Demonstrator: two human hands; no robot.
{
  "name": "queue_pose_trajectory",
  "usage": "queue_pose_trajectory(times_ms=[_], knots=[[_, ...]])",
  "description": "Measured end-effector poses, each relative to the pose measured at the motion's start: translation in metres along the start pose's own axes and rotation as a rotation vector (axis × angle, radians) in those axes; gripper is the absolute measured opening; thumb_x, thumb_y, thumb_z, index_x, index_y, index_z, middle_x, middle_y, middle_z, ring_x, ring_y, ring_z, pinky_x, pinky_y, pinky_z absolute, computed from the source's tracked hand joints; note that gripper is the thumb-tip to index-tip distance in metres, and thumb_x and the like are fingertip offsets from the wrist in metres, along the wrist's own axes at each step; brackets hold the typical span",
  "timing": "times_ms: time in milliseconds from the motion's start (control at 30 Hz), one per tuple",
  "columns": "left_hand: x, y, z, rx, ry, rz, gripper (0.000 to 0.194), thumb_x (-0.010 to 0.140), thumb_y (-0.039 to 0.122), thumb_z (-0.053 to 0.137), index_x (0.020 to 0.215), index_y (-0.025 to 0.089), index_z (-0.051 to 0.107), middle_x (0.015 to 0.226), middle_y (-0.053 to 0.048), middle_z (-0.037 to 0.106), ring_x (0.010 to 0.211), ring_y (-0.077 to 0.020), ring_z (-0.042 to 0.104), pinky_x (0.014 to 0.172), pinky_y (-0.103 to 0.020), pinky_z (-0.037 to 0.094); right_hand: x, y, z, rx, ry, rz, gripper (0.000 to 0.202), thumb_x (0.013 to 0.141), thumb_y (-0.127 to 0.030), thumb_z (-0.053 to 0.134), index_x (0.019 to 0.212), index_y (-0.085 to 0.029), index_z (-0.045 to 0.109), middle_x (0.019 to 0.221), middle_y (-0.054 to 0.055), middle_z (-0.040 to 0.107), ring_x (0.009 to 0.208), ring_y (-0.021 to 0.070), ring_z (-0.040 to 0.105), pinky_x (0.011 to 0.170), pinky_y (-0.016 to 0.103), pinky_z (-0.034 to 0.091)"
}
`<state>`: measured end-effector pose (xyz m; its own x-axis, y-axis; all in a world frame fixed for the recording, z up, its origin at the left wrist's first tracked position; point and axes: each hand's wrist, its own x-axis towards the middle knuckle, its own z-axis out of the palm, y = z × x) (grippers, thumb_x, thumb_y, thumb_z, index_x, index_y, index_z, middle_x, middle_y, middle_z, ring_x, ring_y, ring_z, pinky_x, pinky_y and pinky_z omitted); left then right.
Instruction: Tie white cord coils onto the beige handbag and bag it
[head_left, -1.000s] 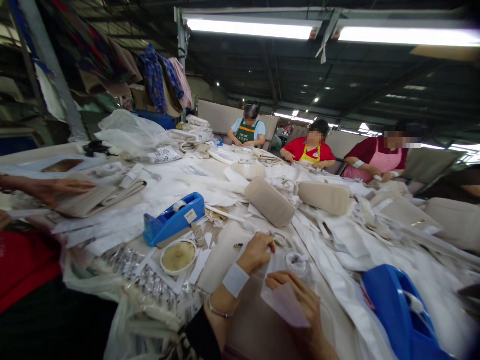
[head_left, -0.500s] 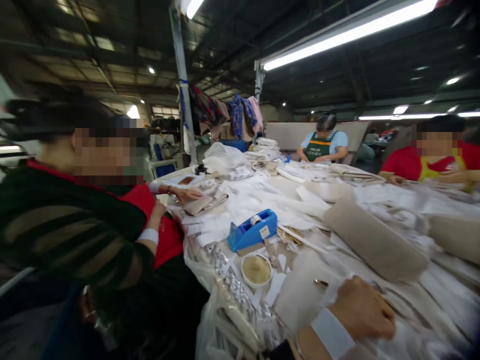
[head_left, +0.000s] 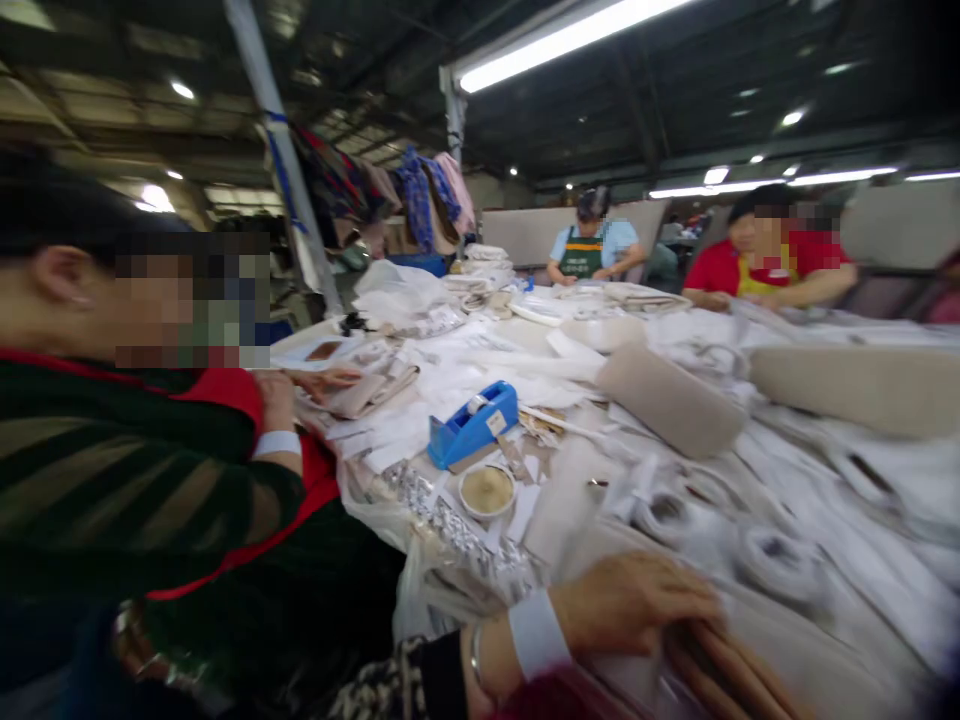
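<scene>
My left hand (head_left: 637,605), with a white band and a metal bangle at the wrist, reaches in from the bottom, fingers stretched rightward over beige fabric (head_left: 795,640). Just below its fingertips, at the lower edge, are fingers that look like my right hand's (head_left: 731,670). They are extended and blurred, close to or touching the left; the rest of that hand is out of frame. Whether either hand grips the fabric cannot be made out. Two white rolls (head_left: 780,560) lie beyond my hands. Nearer the middle are a small tub of yellowish paste (head_left: 487,490) and a blue tape dispenser (head_left: 476,425).
A co-worker (head_left: 150,480) in striped sleeves and a red apron sits close on my left. Two more people (head_left: 592,250) work across the table. Folded beige pieces (head_left: 671,400), white sheets and plastic bags (head_left: 397,290) cover the tabletop. A post (head_left: 277,150) rises at the far left corner.
My view has swung right and down, shifting the scene left and up. My left hand has gone from bent fingers to stretched ones, and the other fingers have come into view below it.
</scene>
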<state>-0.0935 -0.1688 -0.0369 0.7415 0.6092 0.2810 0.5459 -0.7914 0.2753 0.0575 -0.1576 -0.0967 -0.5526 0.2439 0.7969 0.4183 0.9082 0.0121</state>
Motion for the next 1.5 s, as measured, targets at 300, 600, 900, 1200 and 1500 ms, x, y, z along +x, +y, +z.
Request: queue_pose_trajectory(times_ms=[300,600,900,1200,1500], knots=[[-0.006,-0.007,0.005,-0.048,0.056,0.094,0.043,0.094,0.030,0.054,0.135,0.015,0.051,0.149,-0.010,0.044,0.141,-0.0213,0.035,0.121,-0.039,0.025,-0.037,-0.044,-0.091,-0.137,-0.393,0.212,0.052,0.086,0.000,0.035,0.129,-0.016,0.060,0.139,0.012,0.054,0.136,0.0252,0.042,0.106,0.048,0.049],[-0.010,-0.005,0.007,0.005,0.076,0.113,0.050,0.091,0.038,0.062,0.135,0.017,0.051,0.147,-0.010,0.047,0.140,-0.0218,0.037,0.120,-0.041,0.025,-0.107,-0.103,-0.107,-0.329,-0.231,0.245,0.052,0.091,0.001,0.040,0.132,-0.027,0.055,0.152,0.012,0.037,0.139,0.0302,0.037,0.106,0.052,0.044],[-0.011,-0.001,0.006,0.025,0.065,0.136,0.057,0.087,0.043,0.065,0.137,0.019,0.051,0.149,-0.012,0.043,0.141,-0.0248,0.034,0.120,-0.044,0.024,-0.079,-0.125,-0.088,-0.214,-0.099,0.178,0.025,0.097,-0.010,0.043,0.096,-0.018,0.067,0.122,0.012,0.064,0.117,0.0241,0.057,0.093,0.044,0.053],[-0.012,-0.001,0.006,0.040,0.061,0.139,0.072,0.082,0.052,0.068,0.142,0.018,0.046,0.153,-0.013,0.037,0.143,-0.0269,0.030,0.121,-0.045,0.018,-0.048,-0.148,-0.102,-0.034,-0.052,0.136,0.029,0.099,-0.010,0.040,0.087,-0.011,0.066,0.084,0.008,0.073,0.083,0.0169,0.067,0.077,0.032,0.056],[-0.010,0.002,0.006,0.079,0.055,0.121,0.072,0.084,0.051,0.066,0.143,0.018,0.043,0.155,-0.015,0.032,0.145,-0.0285,0.024,0.121,-0.045,0.020,-0.042,-0.153,-0.100,0.009,0.015,0.153,0.035,0.102,-0.018,0.037,0.083,-0.011,0.065,0.080,0.010,0.071,0.081,0.0174,0.068,0.071,0.028,0.055]])
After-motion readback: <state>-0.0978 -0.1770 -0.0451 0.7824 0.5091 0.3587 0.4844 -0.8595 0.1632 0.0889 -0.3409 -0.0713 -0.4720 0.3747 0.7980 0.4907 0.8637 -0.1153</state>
